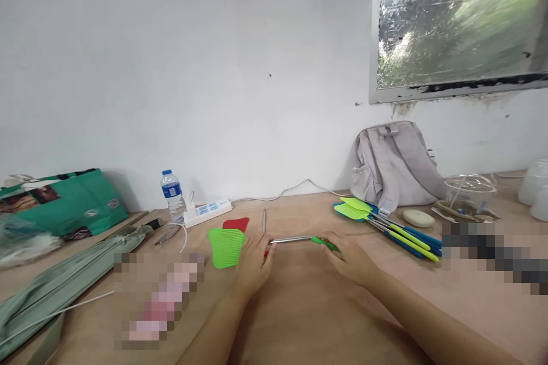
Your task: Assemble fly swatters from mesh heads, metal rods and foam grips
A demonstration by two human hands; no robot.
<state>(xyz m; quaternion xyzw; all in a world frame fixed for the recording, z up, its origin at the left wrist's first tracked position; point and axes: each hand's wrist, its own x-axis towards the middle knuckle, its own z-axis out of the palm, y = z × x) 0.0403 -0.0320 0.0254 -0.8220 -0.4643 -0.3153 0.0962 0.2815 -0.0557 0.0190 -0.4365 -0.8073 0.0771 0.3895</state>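
A green fly swatter (226, 248) with a thin metal shaft (292, 239) lies crosswise low over the table between my hands. My left hand (256, 256) is closed around the swatter's neck, beside its perforated head, and hides that part. My right hand (346, 255) grips the green handle (324, 243) at the other end, fingers bent over it. Behind my left hand lies a red fly swatter (235, 224), partly covered by the green one. A loose metal rod (264, 221) points toward the wall just beyond my left fingers.
Several green and blue fly swatters (387, 229) lie piled at the right, near a grey backpack (391, 165) and a white oval object (418, 218). Leftward are a power strip (208, 212), a water bottle (172, 194), a green bag (81, 202) and a grey-green fabric case (72, 276).
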